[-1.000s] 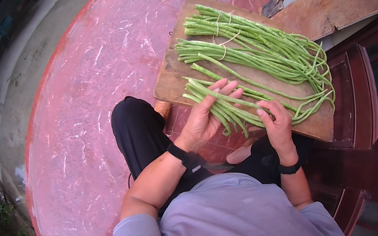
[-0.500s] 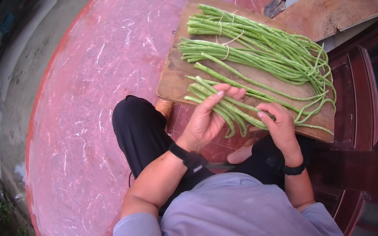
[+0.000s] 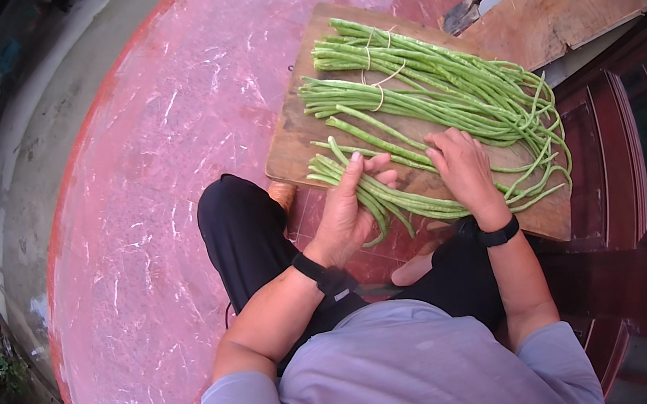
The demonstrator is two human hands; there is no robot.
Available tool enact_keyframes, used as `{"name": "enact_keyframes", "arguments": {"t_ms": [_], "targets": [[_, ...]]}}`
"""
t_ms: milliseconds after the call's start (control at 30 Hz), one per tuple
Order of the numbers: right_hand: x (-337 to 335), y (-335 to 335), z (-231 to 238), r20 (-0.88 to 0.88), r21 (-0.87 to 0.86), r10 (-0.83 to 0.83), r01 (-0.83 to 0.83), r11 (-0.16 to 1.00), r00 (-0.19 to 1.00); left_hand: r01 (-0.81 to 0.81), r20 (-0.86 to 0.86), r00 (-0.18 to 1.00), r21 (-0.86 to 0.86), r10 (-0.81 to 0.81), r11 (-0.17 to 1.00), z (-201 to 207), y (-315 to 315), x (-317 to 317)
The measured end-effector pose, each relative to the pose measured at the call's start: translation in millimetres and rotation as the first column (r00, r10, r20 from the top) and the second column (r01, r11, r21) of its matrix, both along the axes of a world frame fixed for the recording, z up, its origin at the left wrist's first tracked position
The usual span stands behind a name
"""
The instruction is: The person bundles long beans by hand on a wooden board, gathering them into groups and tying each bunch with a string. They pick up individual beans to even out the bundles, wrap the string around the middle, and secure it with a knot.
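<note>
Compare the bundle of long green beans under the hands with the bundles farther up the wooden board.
The loose bunch of long green beans lies untied at the near edge of the wooden board, and the left hand and right hand rest on it. The tied bundles of long green beans lie farther away, bound with pale string, with no hand on them. Both are thin, green, and lie lengthwise across the board.

A loose bunch of long, thin green beans (image 3: 378, 193) is lying across the near edge of a flat brown wooden board (image 3: 292, 143), its cut ends pointing toward the left and its length running to the right. The strands are lying roughly side by side, slightly fanned, with a few tips curling off the board's near edge. The left hand (image 3: 351, 210) is cupping the bunch near its ends, while the right hand (image 3: 465, 170) is pressing down on it farther along.
</note>
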State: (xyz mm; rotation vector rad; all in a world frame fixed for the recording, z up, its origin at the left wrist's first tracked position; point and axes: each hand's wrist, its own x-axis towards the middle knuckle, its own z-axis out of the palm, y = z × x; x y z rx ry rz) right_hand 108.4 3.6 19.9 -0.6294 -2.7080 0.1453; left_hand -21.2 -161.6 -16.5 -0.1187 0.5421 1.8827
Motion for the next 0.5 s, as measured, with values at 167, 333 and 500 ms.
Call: {"name": "enact_keyframes", "arguments": {"t_ms": [167,333,500], "targets": [[-4,5,-2,0.046,-0.110,0.016,-0.011,0.994,0.999,-0.023,0.033,0.999,0.124,0.019,0.992,-10,3,-1],[0,-24,10,-0.364,-0.347,-0.095,-0.040,0.937,0.926,-0.002,-0.056,0.998,0.126,0.009,0.992,-10,4,-3],[20,-57,23,-0.245,-0.284,-0.020,-0.052,0.957,0.969,0.016,-0.127,0.992,0.103,-0.003,0.995,-1,0,-2]]}}
